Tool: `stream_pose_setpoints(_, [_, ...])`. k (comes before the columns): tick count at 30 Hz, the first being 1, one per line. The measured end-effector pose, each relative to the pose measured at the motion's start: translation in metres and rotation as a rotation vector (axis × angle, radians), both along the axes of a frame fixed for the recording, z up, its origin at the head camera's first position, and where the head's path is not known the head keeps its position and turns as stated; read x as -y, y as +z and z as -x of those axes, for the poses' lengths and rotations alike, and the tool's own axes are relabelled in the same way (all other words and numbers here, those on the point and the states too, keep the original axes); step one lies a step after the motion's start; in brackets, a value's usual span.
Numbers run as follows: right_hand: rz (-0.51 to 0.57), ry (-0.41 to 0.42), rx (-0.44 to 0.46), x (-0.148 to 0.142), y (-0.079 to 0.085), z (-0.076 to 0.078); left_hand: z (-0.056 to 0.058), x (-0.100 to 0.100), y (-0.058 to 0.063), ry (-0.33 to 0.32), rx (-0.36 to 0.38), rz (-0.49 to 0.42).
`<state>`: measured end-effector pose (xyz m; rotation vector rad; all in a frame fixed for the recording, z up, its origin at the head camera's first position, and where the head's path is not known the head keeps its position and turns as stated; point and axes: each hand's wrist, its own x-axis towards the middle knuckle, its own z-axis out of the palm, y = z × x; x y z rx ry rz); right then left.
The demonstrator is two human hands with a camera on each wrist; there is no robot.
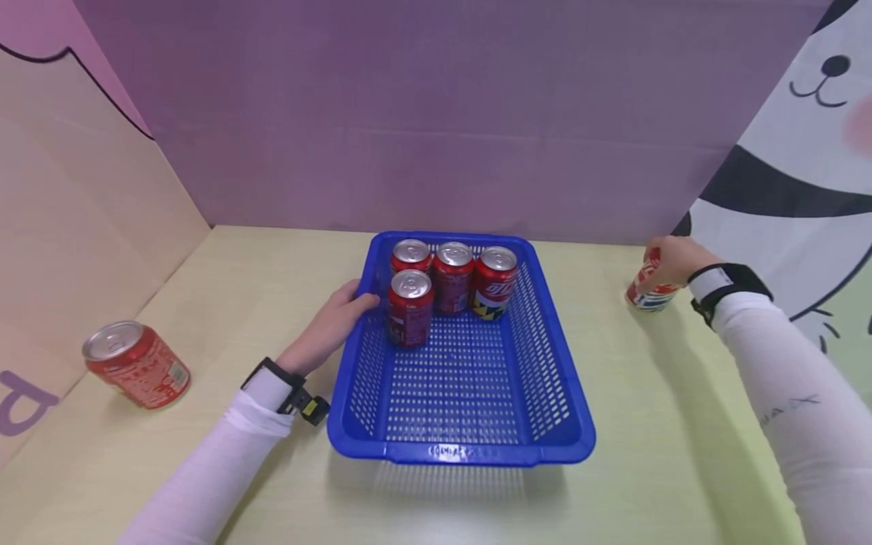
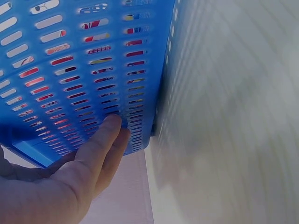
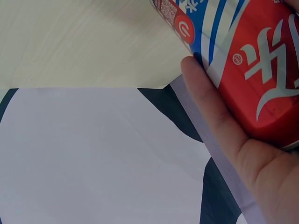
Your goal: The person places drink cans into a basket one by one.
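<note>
Head view, from left to right: one red can (image 1: pixel 139 371), the first of six, sits on the pale table (image 1: pixel 238 280), well apart from the rest. Next, the left arm reaches forward and inward, its left hand (image 1: pixel 332 324) gripping the side of the one blue basket (image 1: pixel 463 454), thumb at the rim; in the left wrist view, the fingers lie close together against the slotted outer wall. Four upright cans are in the basket: a row of three cans (image 1: pixel 453 284) at its far end and a fourth can (image 1: pixel 411 314) just in front of the leftmost. Far right, the right arm stretches forward, the right hand (image 1: pixel 673 263) angled down with fingers clamped round the sixth can (image 1: pixel 650 299); whether its base touches the table, I cannot tell.
</note>
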<state>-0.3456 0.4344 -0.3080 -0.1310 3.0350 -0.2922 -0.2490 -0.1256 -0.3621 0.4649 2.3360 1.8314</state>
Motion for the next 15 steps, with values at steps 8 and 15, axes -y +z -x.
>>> stream_pose_setpoints(8, [-0.001, 0.023, -0.026, 0.0, 0.0, -0.001, 0.001, 0.0, -0.002, -0.005, -0.007, -0.011])
stream_pose_setpoints(15, [0.004, 0.026, -0.04, 0.009, 0.003, -0.004, 0.002, 0.0, -0.003, -0.015, -0.011, -0.025])
